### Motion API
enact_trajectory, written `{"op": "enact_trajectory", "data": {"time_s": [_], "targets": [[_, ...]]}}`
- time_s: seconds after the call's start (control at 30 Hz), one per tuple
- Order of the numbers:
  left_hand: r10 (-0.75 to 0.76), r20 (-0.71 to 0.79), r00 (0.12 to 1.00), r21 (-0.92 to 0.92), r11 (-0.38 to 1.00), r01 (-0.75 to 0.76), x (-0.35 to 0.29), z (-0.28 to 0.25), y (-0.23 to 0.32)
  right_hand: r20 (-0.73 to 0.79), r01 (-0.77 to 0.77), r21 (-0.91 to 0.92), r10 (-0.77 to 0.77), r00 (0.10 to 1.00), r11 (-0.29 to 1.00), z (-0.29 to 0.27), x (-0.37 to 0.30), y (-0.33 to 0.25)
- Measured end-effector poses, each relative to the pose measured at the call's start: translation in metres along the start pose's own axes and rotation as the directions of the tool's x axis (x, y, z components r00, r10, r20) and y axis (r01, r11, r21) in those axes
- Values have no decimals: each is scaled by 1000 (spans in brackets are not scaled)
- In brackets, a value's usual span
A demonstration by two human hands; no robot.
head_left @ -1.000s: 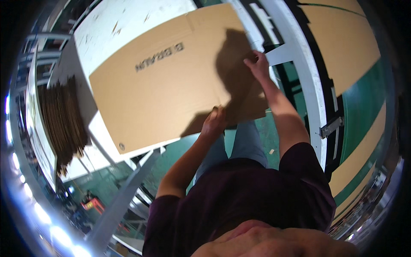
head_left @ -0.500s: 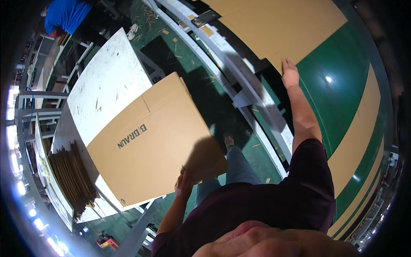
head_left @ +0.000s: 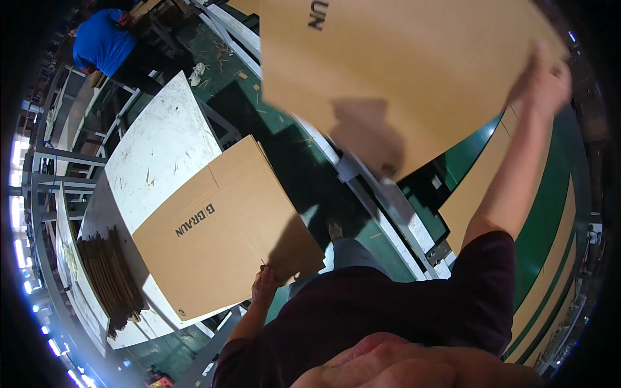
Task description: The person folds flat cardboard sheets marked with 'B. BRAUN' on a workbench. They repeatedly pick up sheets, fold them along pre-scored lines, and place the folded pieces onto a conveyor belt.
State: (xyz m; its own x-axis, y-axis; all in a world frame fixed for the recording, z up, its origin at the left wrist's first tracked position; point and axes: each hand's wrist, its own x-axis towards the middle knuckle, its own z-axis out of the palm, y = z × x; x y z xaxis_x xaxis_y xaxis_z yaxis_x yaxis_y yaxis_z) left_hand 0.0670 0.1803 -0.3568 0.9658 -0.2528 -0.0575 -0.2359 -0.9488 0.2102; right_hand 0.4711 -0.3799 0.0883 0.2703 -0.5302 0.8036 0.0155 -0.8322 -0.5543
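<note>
A large brown cardboard sheet point(head_left: 414, 71) with dark print is lifted, tilted, over the machine on the right. My right hand point(head_left: 546, 84) grips its right edge; the fingers are a little blurred, and those behind the sheet are hidden. Another brown printed cardboard sheet point(head_left: 220, 239) lies on top of a pile on the white table. At its near edge, my left hand point(head_left: 264, 284) is closed on the border, beside a short slit. How many sheets the left fingers hold is not visible.
The white tabletop point(head_left: 162, 136) carries cardboard scraps, with a bundle of dark brown boards point(head_left: 110, 278) at its left. On the right, more cardboard point(head_left: 475, 187) lies on a green conveyor belt point(head_left: 537, 226) behind a metal rail point(head_left: 388, 200). A person in blue point(head_left: 107, 42) bends at the far left.
My right hand has moved up and right, raising a cardboard sheet off the green belt. My left hand stays at the pile's edge. The person in blue has shifted further into view.
</note>
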Motion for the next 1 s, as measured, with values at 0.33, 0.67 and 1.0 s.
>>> {"op": "enact_trajectory", "data": {"time_s": [0.33, 0.67, 1.0], "targets": [[-279, 101, 955, -297, 908, 296, -25, 67, -22, 725, -904, -351, 681, -98, 244, 187, -401, 229], [-46, -67, 997, -124, 992, 38, -7, 8, -1, 982, -999, -15, 190, -8, 36, 112, -341, 15], [-288, 262, 921, -553, 738, 388, -13, 29, 12, 671, -755, -651, -410, -618, 73, -166, -601, -159]]}}
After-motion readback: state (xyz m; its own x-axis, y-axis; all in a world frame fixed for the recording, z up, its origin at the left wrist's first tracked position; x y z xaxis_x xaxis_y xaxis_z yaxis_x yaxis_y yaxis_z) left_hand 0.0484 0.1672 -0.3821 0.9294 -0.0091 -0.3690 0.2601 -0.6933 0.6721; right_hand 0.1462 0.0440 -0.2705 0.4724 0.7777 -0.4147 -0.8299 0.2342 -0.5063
